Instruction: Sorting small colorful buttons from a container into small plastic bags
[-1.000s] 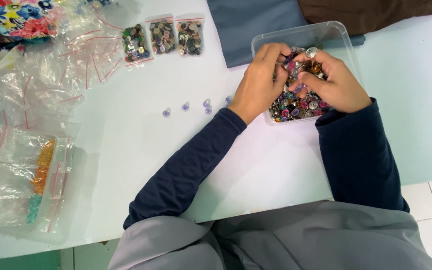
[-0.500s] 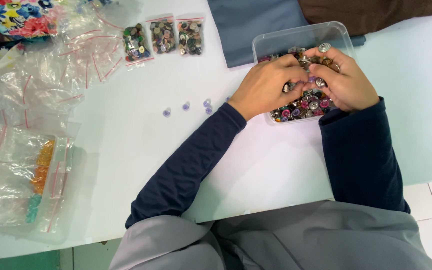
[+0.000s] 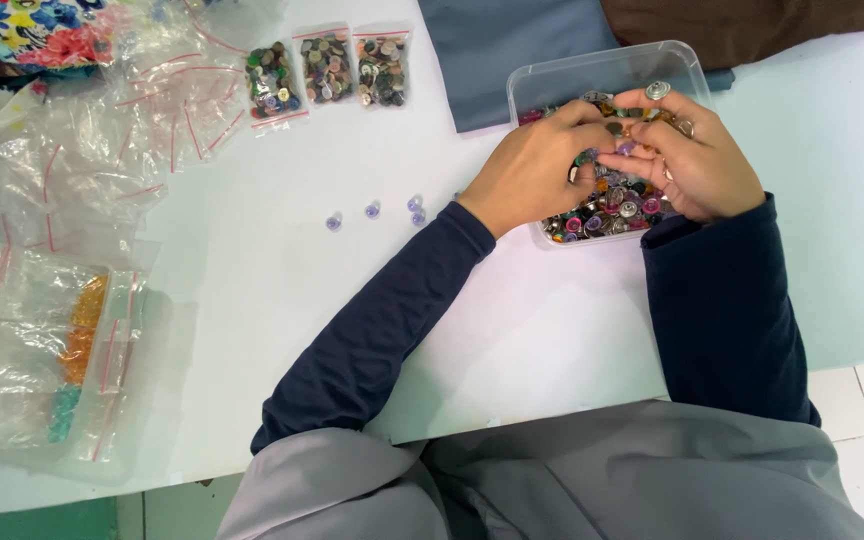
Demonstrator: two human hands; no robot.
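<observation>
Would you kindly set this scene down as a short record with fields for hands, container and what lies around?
left hand: fingers in the clear plastic tub, among the mixed beads
right hand: over the tub, fingertips meeting the left hand's
loose purple beads: a few on the white table, left of the tub
filled bags: three in a row at the far edge
empty bags: heaped at the left
grey cloth: behind the tub

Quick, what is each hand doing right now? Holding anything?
Left hand: curled over the clear box of colourful beads, fingertips pinching; what it holds cannot be told.
Right hand: curled, fingers among the beads; a hold cannot be told.
</observation>
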